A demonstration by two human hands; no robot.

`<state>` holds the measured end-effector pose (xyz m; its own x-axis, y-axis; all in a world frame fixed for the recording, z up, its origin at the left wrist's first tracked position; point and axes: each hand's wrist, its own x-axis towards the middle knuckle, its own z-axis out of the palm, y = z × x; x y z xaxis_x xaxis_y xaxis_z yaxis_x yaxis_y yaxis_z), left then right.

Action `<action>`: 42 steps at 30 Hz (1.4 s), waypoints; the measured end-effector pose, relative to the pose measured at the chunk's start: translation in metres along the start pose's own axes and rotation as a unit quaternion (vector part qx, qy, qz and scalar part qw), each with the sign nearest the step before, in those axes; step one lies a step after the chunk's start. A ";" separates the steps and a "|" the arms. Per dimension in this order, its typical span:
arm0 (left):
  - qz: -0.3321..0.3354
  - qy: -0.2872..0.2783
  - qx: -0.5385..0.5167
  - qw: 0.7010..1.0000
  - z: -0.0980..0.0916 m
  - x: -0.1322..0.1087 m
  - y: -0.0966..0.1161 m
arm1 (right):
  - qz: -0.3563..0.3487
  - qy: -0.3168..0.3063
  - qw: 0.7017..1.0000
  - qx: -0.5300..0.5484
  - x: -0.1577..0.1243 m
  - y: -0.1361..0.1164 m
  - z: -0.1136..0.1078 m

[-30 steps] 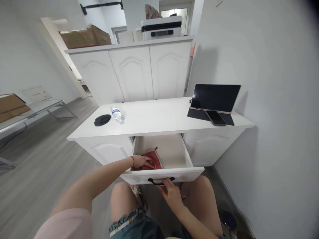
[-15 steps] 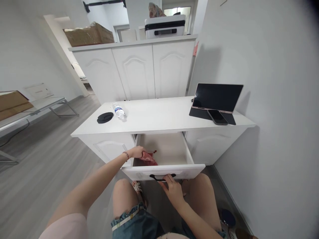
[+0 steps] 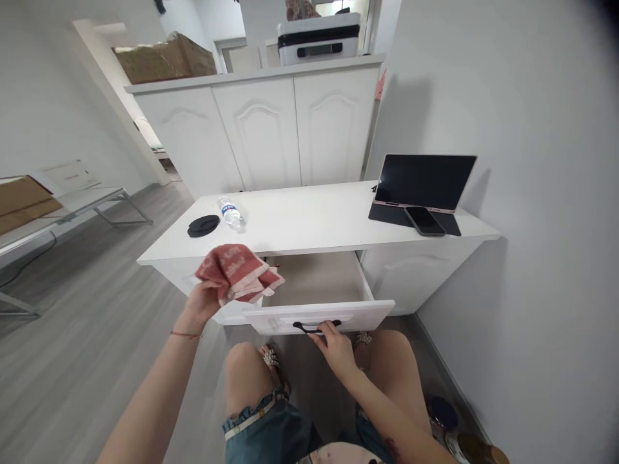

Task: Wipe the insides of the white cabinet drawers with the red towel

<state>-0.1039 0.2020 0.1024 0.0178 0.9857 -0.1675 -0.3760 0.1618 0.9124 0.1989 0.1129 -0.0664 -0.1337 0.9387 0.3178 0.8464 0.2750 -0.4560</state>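
Observation:
My left hand (image 3: 203, 303) is closed on a red and pale pink cloth (image 3: 236, 270), held up at the left front of the desk. The cloth hangs in loose folds and covers the left corner of the pulled-out drawer (image 3: 319, 277). My right hand (image 3: 334, 351) has its fingers hooked round the black drawer handle (image 3: 304, 328) on the white drawer front. A small dark red bit shows at the drawer's back left; I cannot make out what it is.
On the white desk (image 3: 300, 219) lie a clear plastic bottle (image 3: 231, 214) and a round black object (image 3: 203, 225) at left. At right are a tablet (image 3: 425, 182) and a phone (image 3: 424, 221). My knees are under the drawer, and a wall stands close on the right.
My left hand has come up out of the drawer and moved left, bringing the cloth with it. The drawer is pushed in slightly, with my right hand still on its handle.

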 end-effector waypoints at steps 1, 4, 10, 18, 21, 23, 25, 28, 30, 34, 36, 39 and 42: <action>0.009 0.025 -0.033 0.999 -0.009 -0.009 0.002 | 0.002 0.000 1.000 0.000 0.003 0.001 0.001; 0.092 0.103 -0.101 0.985 -0.039 -0.037 -0.005 | 0.008 -0.001 1.000 0.004 0.011 0.004 0.004; 0.124 0.094 -0.121 0.980 -0.040 -0.078 -0.032 | 0.017 -0.017 1.000 -0.006 0.027 0.008 0.006; 0.182 0.255 0.077 0.947 0.013 -0.063 -0.050 | 0.024 -0.036 0.998 -0.048 0.042 0.006 0.003; 0.161 0.177 0.261 0.935 0.032 -0.052 -0.071 | 0.028 -0.037 0.998 -0.047 0.043 0.005 0.003; 0.198 0.148 0.406 0.880 0.045 -0.043 -0.089 | 0.033 -0.036 0.998 -0.041 0.043 0.005 0.003; 0.259 0.153 0.539 0.787 0.056 -0.036 -0.109 | 0.035 -0.035 0.998 -0.033 0.043 0.004 0.003; 0.290 0.142 0.653 0.685 0.071 -0.031 -0.134 | 0.029 -0.038 0.999 -0.006 0.043 0.005 0.001; 0.296 0.135 0.681 0.657 0.080 -0.032 -0.147 | 0.013 -0.038 0.999 0.027 0.040 0.007 -0.002; 0.309 0.098 0.705 0.631 0.103 -0.034 -0.163 | -0.016 0.012 0.994 0.103 0.023 0.016 -0.010; 0.312 0.067 0.711 0.626 0.117 -0.034 -0.170 | -0.009 0.059 0.988 0.140 0.012 0.024 -0.015; 0.310 0.017 0.714 0.627 0.140 -0.032 -0.179 | 0.027 0.143 0.974 0.176 -0.001 0.038 -0.027; 0.318 -0.025 0.708 0.631 0.162 -0.032 -0.188 | 0.068 0.233 0.956 0.164 -0.005 0.055 -0.046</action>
<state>0.1164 0.1477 -0.0027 0.3234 0.8671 0.3789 0.8806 -0.4223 0.2148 0.2698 0.1131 -0.0544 0.2761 0.7967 0.5376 0.6215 0.2786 -0.7322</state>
